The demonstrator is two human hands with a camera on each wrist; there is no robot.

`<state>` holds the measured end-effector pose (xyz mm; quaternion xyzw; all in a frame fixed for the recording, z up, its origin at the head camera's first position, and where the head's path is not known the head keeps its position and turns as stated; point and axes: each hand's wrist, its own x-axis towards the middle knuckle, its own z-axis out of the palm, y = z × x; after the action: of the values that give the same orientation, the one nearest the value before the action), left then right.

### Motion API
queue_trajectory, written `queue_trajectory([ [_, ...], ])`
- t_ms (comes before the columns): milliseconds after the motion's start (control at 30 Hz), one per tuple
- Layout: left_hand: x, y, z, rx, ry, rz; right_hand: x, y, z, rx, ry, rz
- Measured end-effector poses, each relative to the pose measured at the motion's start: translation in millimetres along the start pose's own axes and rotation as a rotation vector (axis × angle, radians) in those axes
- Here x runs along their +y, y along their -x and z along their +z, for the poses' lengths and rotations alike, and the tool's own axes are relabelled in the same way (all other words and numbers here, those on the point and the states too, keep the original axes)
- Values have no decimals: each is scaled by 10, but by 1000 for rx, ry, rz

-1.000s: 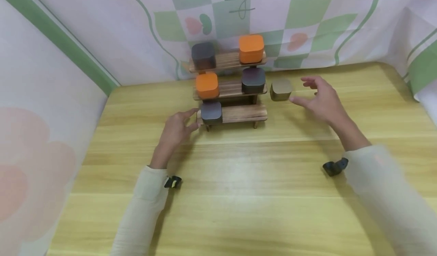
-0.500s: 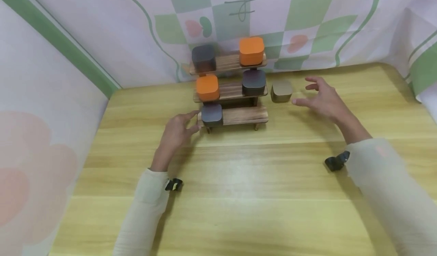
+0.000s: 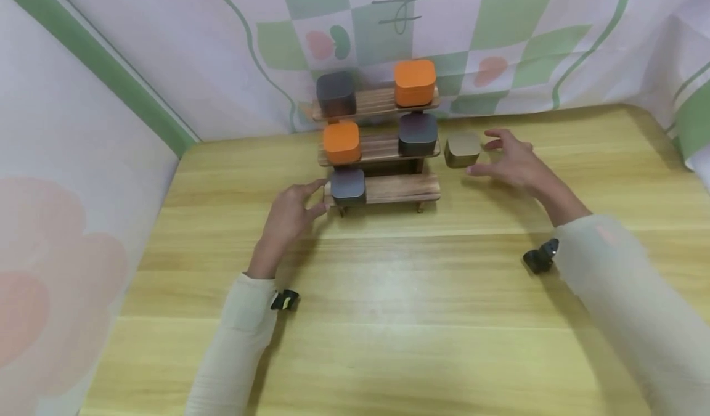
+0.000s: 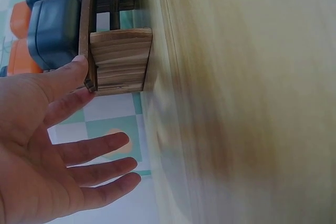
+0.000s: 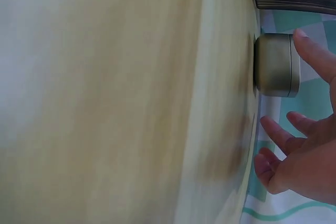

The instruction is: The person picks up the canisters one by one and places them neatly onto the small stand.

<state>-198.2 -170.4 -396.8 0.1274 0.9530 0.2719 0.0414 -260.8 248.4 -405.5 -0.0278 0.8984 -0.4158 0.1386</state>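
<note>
A three-step wooden display shelf (image 3: 402,188) stands at the back of the table. My left hand (image 3: 285,219) pinches the left end of its lowest step between thumb and index finger; in the left wrist view the other fingers (image 4: 102,174) stretch out free. Right beside that grip, on the lowest step, sits a dark grey tin (image 3: 347,187). To the right of the shelf a gold square tin (image 3: 463,150) with rounded corners rests on the table. My right hand (image 3: 513,163) is spread at its right side, thumb in front and fingers behind, holding nothing.
An orange tin (image 3: 341,142) and a dark tin (image 3: 418,134) occupy the middle step. Above them, the top step bears a dark tin (image 3: 336,94) and an orange tin (image 3: 415,83). A checked green-and-white cloth (image 3: 383,34) hangs behind the table (image 3: 388,305).
My right hand has moved left, closer to the gold tin, after drawing slightly away. The left hand keeps its place at the shelf's end. The head view has shifted slightly.
</note>
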Motion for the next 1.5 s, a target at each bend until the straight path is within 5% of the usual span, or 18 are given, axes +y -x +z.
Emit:
queue_trajectory([
  [967, 35, 9, 49, 8, 33, -13, -95, -183, 190, 162, 33, 0],
  [1500, 55, -14, 60, -4, 40, -31, -178, -47, 244, 255, 5, -18],
])
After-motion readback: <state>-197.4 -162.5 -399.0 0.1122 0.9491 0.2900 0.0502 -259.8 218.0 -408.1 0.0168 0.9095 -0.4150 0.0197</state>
